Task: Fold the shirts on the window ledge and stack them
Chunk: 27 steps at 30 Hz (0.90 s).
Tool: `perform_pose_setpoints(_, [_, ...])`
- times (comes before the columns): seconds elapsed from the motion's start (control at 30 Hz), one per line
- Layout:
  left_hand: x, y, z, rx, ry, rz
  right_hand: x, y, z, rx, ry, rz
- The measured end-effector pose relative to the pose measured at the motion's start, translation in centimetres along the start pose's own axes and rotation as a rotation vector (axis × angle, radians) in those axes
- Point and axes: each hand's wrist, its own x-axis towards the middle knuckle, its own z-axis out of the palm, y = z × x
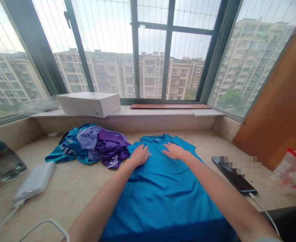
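Pressing left hand (139,156) and right hand (175,151) onto shirt (160,188)!
Resting open fingers (168,147) near collar (148,137), gripping nothing, probably to hold fabric flat.

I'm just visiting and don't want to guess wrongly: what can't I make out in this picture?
All in the head view:
- Blue shirt: its lower hem, cut off by the bottom edge.
- Pile of clothes: how many pieces, hidden by overlapping folds.
- Phone: part of its screen, masked by pixel blocks.
- White box: its label print, too small.
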Motion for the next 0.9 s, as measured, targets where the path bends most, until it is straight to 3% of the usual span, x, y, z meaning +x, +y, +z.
perform_pose_setpoints(0.2, [3.4,-3.7,1.4,-0.106,0.043,-0.111,6.7,0.7,2.4,0.017,0.025,0.172])
perform_pose_setpoints(0.37, [5.9,-7.7,1.1,-0.181,0.085,-0.235,10.2,2.7,3.2,0.039,0.139,0.302])
perform_pose_setpoints(0.5, [7.6,-9.6,1.5,-0.158,0.074,-0.351,11.8,4.4,3.7,0.061,0.165,0.343])
perform_pose_setpoints(0.7, [7.1,-9.7,1.1,-0.085,0.065,-0.531,12.1,6.3,3.5,0.065,0.203,0.475])
perform_pose_setpoints(0.9, [4.5,-7.9,-0.1,0.044,0.079,-0.656,12.7,4.2,2.9,0.05,0.153,0.28])
